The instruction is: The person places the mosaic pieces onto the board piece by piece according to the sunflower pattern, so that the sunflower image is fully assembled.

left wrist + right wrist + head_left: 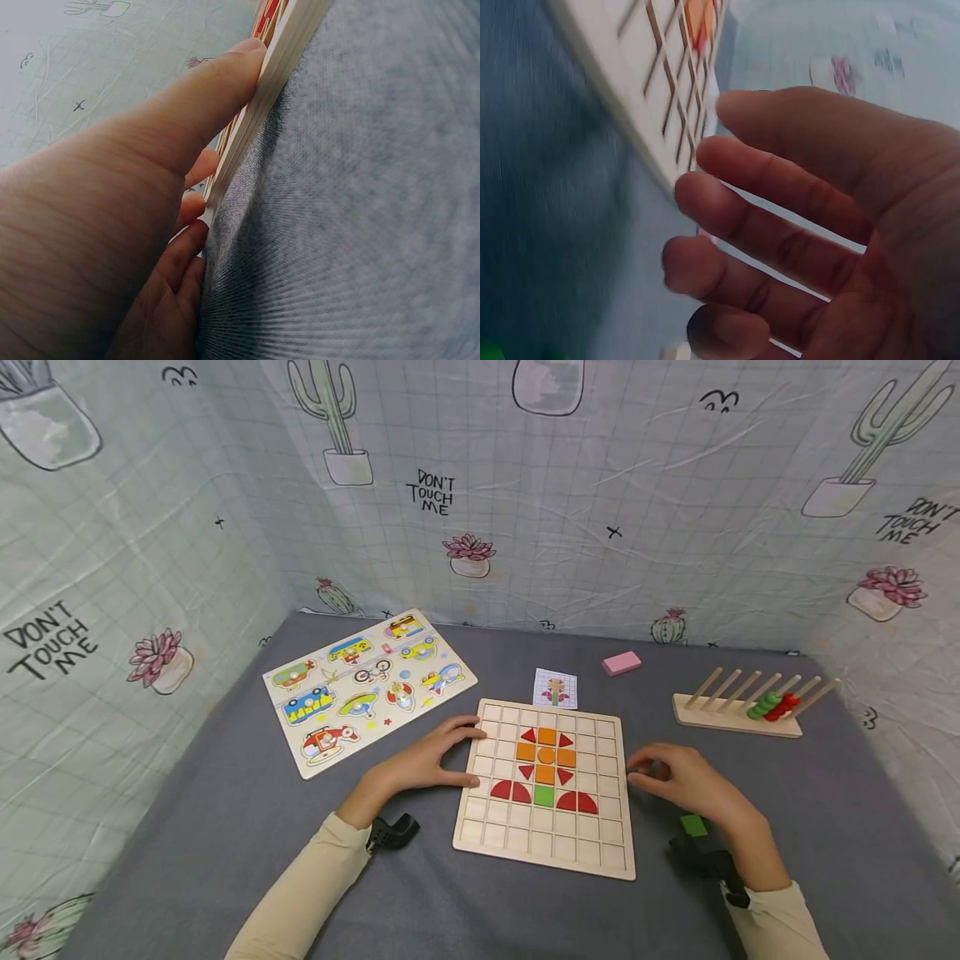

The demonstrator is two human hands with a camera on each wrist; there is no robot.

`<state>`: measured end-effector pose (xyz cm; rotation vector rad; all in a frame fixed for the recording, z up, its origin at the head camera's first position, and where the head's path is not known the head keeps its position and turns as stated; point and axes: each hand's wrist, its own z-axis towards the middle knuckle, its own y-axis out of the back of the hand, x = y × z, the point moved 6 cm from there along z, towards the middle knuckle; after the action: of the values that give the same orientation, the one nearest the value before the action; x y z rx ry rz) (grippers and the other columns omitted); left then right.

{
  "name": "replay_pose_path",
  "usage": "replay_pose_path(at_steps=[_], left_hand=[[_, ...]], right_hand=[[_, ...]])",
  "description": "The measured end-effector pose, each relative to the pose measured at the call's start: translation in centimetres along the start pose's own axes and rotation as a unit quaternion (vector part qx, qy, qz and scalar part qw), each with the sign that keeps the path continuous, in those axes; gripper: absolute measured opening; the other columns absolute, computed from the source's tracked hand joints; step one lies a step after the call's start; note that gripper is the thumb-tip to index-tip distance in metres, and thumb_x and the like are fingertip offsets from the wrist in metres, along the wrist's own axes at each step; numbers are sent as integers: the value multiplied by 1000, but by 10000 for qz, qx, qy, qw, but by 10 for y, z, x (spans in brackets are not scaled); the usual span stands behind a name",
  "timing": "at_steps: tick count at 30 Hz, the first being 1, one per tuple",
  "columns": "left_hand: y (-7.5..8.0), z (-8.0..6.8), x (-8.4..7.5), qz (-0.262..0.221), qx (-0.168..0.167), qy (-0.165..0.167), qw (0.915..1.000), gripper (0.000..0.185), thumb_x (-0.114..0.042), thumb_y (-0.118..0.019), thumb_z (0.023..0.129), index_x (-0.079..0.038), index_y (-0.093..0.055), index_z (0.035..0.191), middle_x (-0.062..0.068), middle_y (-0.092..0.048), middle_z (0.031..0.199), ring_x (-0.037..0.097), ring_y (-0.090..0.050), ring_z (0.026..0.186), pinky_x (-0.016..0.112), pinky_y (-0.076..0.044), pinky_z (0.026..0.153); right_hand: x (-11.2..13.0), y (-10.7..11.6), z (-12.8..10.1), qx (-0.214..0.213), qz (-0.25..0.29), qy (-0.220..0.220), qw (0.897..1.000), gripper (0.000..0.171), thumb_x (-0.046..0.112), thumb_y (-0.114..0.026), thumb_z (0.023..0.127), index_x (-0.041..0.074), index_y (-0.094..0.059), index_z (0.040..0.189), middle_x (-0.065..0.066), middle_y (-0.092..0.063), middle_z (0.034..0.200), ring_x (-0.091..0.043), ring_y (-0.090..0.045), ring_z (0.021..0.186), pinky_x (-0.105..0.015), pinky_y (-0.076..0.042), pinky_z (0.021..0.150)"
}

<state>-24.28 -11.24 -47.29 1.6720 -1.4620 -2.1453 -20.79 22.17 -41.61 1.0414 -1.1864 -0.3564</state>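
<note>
Head view: my left hand [423, 764] rests on the left edge of the wooden grid board [546, 785], thumb against the rim, fingers laid straight over the top left cells; my right hand [686, 781] sits just off the board's right edge at 3 o'clock, fingers bent loosely, tips near the rim, nothing in them as far as I can tell; the board lies flat mid-table on the grey cloth [225, 827], nearly square, its slightly longer axis running 12 to 6, top edge toward the pattern card [556, 687]; the coloured tile figure [545, 768] stands upright along that axis; vehicle puzzle [367, 685] at 10 o'clock, well apart; pink block [622, 662] at 1 o'clock; peg rack [742, 703] at 2 o'clock with green and red rings; green piece [693, 825] near my right wrist at 4 o'clock; open cloth at 6 and 8 o'clock.

Left wrist view: thumb [217, 82] flat along the board's side edge [262, 90], fingers straight on top; grey cloth free to the right.

Right wrist view: blurred; fingers [780, 225] spread and gently bent, apart from the board corner [641, 90], holding nothing.
</note>
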Motion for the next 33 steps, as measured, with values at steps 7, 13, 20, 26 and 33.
replay_pose_path(at_steps=[7, 13, 20, 26, 33], left_hand=[[0, 0, 0, 9, 1, -6, 10000, 70, -40, -78, 83, -19, -47, 142, 3, -26, 157, 24, -28, 143, 47, -29, 113], [0, 0, -1, 16, 0, -19, 10000, 70, -39, -78, 83, -19, -47, 142, 3, -27, 157, 24, -28, 143, 47, -29, 113], [0, 0, 0, 62, -6, -24, 10000, 70, -39, -78, 83, -18, -47, 142, 4, -27, 157, 25, -28, 143, 47, -30, 113], [-1, -1, 0, 67, -20, -26, 10000, 70, -39, -78, 83, -18, -47, 143, 3, -26, 157, 24, -28, 143, 47, -30, 112], [0, -1, -1, 90, -21, -34, 10000, 70, -40, -77, 84, -19, -47, 143, 3, -26, 157, 24, -28, 143, 47, -30, 112]], right_hand=[[-20, 16, -12, 28, -96, -164, 9998, 15, 10, -71, 89, 1, -70, 100, 0, -64, 86, -3, -47, 58, -25, -42, 52], [-35, 20, -19, 316, -189, -351, 9987, 18, 11, -75, 85, -1, -69, 98, -2, -63, 85, -3, -45, 57, -26, -40, 52], [-46, 20, -24, 744, -214, -560, 9954, 24, 8, -78, 80, -5, -67, 97, -10, -65, 90, -8, -53, 65, -28, -45, 57], [-50, 22, -27, 866, -329, -725, 9931, 23, 7, -79, 78, -4, -66, 95, -8, -66, 88, -19, -57, 76, -37, -47, 66], [-51, 21, -26, 875, -198, -764, 9930, 23, 6, -78, 79, -5, -66, 96, -7, -66, 87, -14, -56, 71, -32, -48, 62]])
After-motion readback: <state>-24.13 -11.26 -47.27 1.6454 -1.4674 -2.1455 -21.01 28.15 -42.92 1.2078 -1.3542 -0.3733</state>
